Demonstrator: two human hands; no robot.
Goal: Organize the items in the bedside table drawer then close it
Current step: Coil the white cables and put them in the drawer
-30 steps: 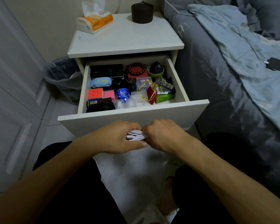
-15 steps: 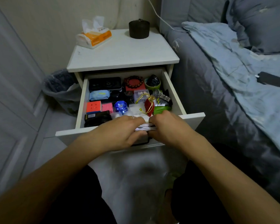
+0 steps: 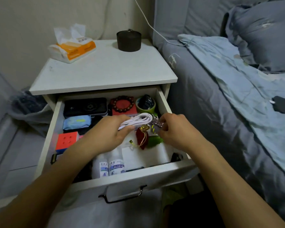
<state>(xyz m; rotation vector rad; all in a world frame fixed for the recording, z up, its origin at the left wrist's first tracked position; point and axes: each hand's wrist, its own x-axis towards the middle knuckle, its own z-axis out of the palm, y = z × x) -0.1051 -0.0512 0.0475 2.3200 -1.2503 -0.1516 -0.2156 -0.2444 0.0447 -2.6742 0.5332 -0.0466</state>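
Coiled white cable bundle (image 3: 136, 120) lying left-right above open white drawer (image 3: 138, 175), gripped in left hand (image 3: 112, 134); right hand (image 3: 173, 129) pinching silver metal watch (image 3: 156, 122).

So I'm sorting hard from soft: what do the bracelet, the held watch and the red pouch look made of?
Bracelet: dark glossy round beads, likely wood. Watch in the right hand: shiny silver links, probably metal. Red pouch: matte soft fabric, velvet-like, with gold cord.
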